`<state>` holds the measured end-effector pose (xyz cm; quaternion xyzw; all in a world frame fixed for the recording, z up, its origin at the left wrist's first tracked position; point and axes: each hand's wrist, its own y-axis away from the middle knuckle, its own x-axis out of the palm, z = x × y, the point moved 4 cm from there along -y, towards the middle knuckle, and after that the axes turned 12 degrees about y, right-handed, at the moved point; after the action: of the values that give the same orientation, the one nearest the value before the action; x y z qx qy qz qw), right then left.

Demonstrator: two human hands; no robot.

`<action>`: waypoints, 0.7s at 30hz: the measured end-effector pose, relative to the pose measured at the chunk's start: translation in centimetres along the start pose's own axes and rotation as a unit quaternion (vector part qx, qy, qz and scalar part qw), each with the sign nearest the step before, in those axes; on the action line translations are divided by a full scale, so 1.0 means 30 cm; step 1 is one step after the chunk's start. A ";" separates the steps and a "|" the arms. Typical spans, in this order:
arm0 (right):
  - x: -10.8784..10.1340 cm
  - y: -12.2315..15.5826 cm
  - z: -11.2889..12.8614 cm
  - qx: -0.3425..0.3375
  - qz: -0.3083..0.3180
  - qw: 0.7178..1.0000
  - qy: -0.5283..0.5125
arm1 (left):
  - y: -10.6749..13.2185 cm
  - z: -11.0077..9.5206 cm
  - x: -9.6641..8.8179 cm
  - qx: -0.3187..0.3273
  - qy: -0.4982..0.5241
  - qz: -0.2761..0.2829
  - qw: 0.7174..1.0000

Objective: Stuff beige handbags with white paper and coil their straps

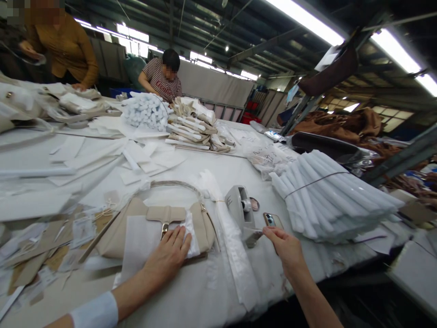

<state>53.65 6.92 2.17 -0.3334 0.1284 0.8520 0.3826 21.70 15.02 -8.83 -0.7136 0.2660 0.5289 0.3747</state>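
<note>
A beige handbag (155, 228) lies flat on the white table (211, 291) in front of me, with a sheet of white paper (141, 239) laid over its front. My left hand (167, 257) rests flat on that paper, fingers stretched out and pressing it onto the bag. My right hand (285, 248) reaches to the grey tape dispenser (242, 212) and pinches the strip of clear tape (256, 233) at its cutter. A phone (272, 220) lies just behind that hand.
A tied bundle of white paper rolls (327, 196) lies at the right. Loose paper sheets, card tags (51, 241) and stacked bags (191, 127) cover the table. Two other people work at the far side. Brown bags hang on a rack (355, 125) at right.
</note>
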 end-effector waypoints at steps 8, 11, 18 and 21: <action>0.087 0.092 -0.115 0.098 0.080 0.989 -0.074 | 0.004 0.009 0.004 0.003 0.008 0.003 1.000; 0.110 0.077 -0.132 0.115 0.061 0.987 -0.095 | 0.001 0.010 0.004 0.002 0.014 0.007 1.000; 0.114 0.106 -0.189 0.178 0.055 0.982 -0.036 | -0.007 0.008 -0.005 -0.005 0.024 -0.012 1.000; 0.092 0.130 -0.242 0.201 0.038 0.979 -0.026 | -0.009 0.008 -0.015 -0.002 0.016 -0.020 1.000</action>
<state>52.86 2.42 -5.22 -0.2226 0.2994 0.8310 0.4127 21.63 15.38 -8.39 -0.7281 0.2566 0.5097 0.3797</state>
